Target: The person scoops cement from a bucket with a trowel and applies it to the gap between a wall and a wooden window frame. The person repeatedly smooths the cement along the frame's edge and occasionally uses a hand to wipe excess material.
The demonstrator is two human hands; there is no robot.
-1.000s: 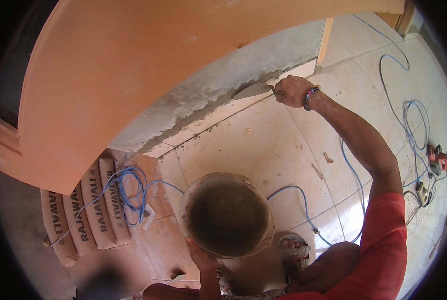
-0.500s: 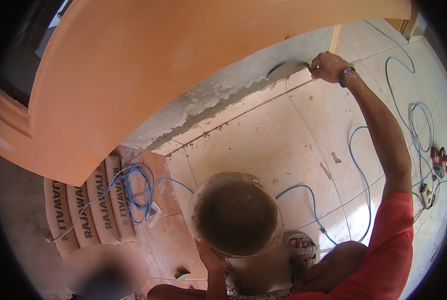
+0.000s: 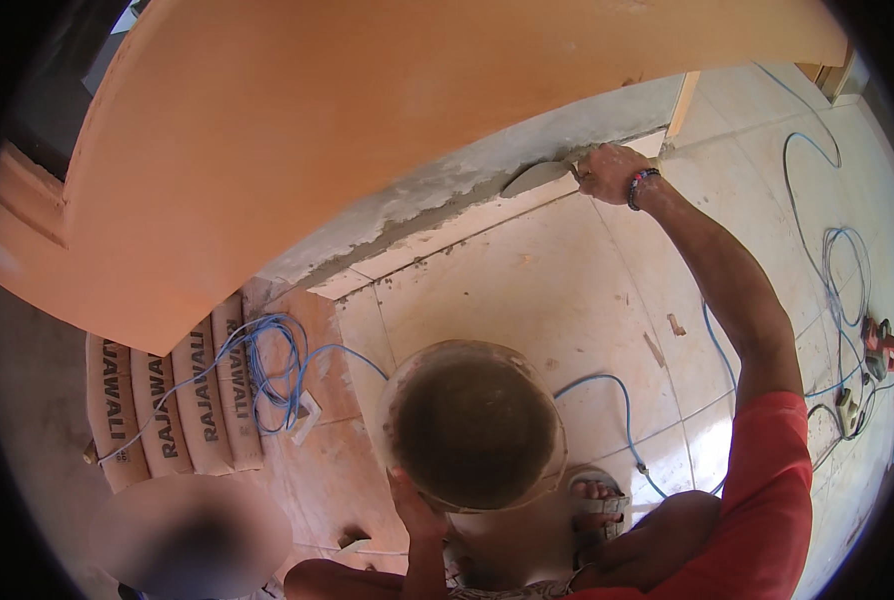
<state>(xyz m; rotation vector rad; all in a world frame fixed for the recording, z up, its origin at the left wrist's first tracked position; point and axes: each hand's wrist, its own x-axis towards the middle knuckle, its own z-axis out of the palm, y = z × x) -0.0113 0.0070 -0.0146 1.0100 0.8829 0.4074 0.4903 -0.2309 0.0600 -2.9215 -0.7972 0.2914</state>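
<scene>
My right hand [image 3: 612, 172] grips a trowel [image 3: 539, 180], whose blade lies against the top of the light skirting tiles [image 3: 422, 243]. Grey mortar [image 3: 397, 234] runs in a rough band along those tiles, at the foot of a grey plastered wall strip [image 3: 487, 160]. Close to my body stands a round bucket [image 3: 559, 455] with dark grey mix inside. My left hand [image 3: 417, 508] holds the bucket's near left rim; its fingertips are partly hidden.
An orange wall [image 3: 267, 150] overhangs the far left. Paper sacks [image 3: 202, 400] lie at left beside a coiled blue cable [image 3: 277, 360]. A person's blurred head [image 3: 192, 535] is at lower left. A red power tool [image 3: 880, 348] and cables lie at right on the tiled floor [image 3: 497, 270].
My right hand and the trowel have moved left along the skirting tiles. My left hand stays at the bucket's rim. The view has shifted slightly.
</scene>
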